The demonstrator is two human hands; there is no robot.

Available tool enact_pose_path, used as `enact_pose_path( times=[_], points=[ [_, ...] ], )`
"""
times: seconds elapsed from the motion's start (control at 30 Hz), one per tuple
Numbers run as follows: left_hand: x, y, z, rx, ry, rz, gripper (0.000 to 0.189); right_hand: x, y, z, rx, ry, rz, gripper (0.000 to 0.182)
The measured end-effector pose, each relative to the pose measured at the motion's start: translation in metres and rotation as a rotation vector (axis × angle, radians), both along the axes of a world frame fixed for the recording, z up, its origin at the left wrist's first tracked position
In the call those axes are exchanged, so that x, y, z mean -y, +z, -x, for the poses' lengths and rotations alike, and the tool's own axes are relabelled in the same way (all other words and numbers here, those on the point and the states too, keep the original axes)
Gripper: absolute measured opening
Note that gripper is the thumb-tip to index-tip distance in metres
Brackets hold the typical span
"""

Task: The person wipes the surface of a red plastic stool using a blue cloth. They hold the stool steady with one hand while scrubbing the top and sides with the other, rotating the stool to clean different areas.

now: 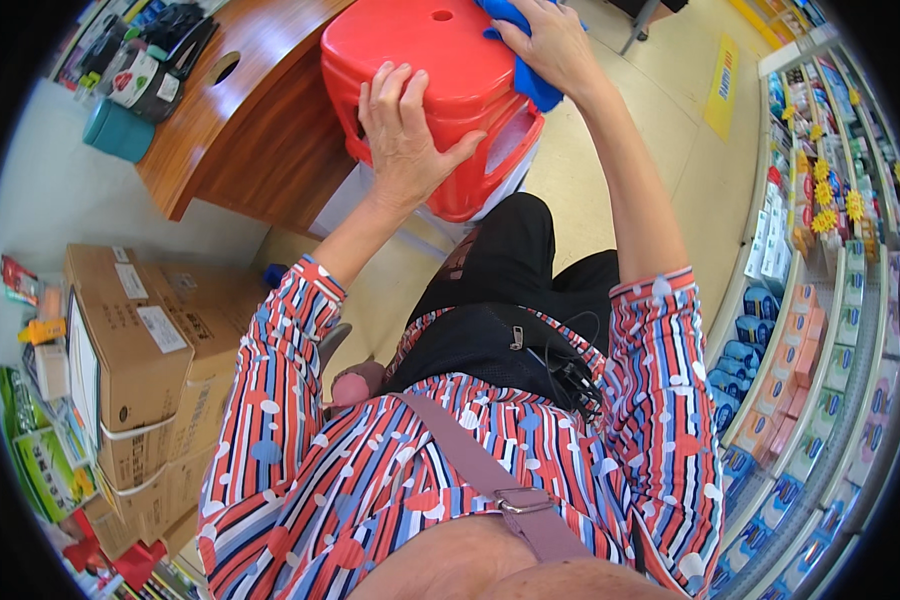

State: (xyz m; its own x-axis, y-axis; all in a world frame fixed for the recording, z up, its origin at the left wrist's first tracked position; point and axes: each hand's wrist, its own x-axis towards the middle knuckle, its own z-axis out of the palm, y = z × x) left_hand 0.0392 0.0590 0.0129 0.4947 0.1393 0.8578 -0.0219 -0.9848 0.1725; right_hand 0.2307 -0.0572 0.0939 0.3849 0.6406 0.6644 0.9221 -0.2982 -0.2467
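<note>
A red plastic stool (420, 52) with a round hole in its seat stands in front of me, seemingly atop something white. Fingers spread, my left hand (405, 139) rests against its near left edge, with the fingertips on the seat's rim. At the seat's far right corner, my right hand (555, 45) grips a blue cloth (536, 82). Part of the cloth lies on the seat and part hangs down the stool's side. The fingers of my right hand are partly cut off by the top of the view.
Left of the stool is a wooden desk (262, 82) with a teal container (118, 131) by its edge. Cardboard boxes (131, 375) are stacked at lower left. Shelves of packaged goods (802, 337) line the right side. A yellow floor sticker (721, 86) lies on the floor.
</note>
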Motion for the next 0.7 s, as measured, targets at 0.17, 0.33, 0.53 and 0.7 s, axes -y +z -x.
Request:
enact_pose_path(
  times=[0.17, 0.33, 0.53, 0.7],
  points=[
    [-0.003, -0.009, 0.001, -0.036, 0.016, 0.010, 0.091, 0.004, -0.007, 0.065, 0.000, 0.156, -0.130, 0.043],
    [-0.010, -0.009, 0.000, -0.005, 0.016, -0.009, 0.086, -0.017, -0.041, 0.091, 0.148, 0.121, -0.310, 0.043],
    [-0.012, -0.005, 0.002, -0.059, -0.015, 0.020, 0.088, -0.015, -0.063, 0.080, 0.177, 0.034, -0.514, 0.050],
    [-0.010, -0.007, 0.001, -0.032, -0.029, 0.035, 0.091, 0.000, -0.048, 0.069, 0.010, -0.028, -0.493, 0.051]
  ],
)
